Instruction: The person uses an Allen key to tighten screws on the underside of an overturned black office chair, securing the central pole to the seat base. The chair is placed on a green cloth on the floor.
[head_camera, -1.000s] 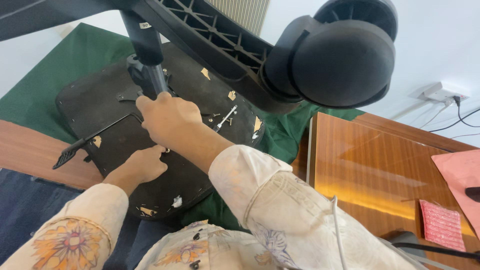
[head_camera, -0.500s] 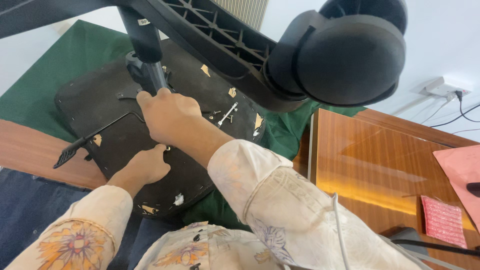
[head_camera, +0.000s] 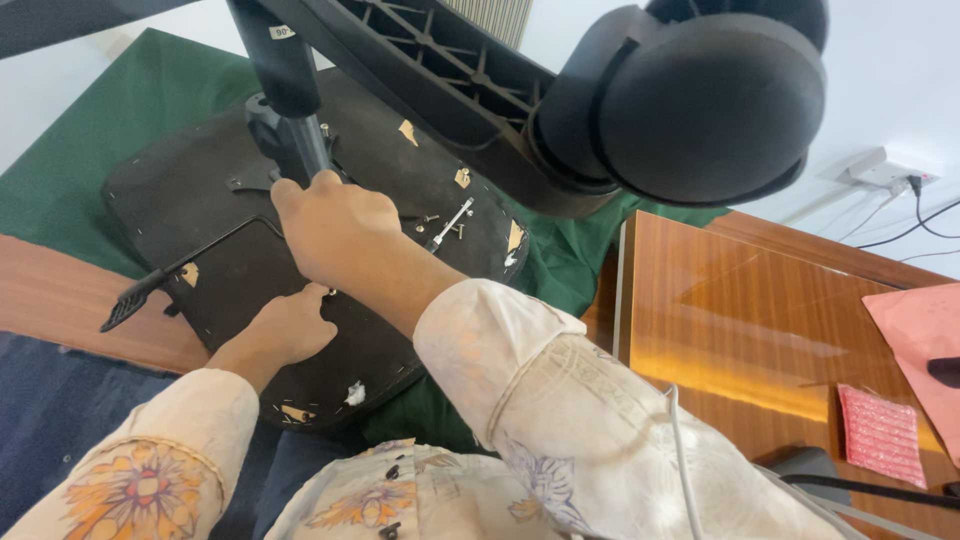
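Basically, an office chair seat pan (head_camera: 200, 215) lay upside down on a green cloth (head_camera: 120, 110), underside up, so the mechanism side was reachable from above. The cloth sat on a wooden surface (head_camera: 50, 300), probably to keep the seat from scratching it or sliding.

Right hand (head_camera: 335, 225) was on the seat underside just below the gas-lift column (head_camera: 290, 100), fingers curled down and closed around something small near the column base. Couldn't tell what, the knuckles hid it. Left hand (head_camera: 290, 325) pressed on the seat pan nearer the front edge, fingers loosely bent, nothing visibly held; it looked like a bracing hand keeping the pan from shifting.

Chair base arm (head_camera: 440, 80) stuck out over the seat with a black caster wheel (head_camera: 700, 95) at its end, close to the camera, which fits the base being mounted on the column with the chair inverted.

Loose screws and a silver tool or bolt (head_camera: 448, 225) lay on the pan right of the right hand, within easy reach. Black adjustment lever (head_camera: 170, 275) ran out to the left edge of the pan. White wall socket (head_camera: 885, 170) with cables was at far right, well apart.
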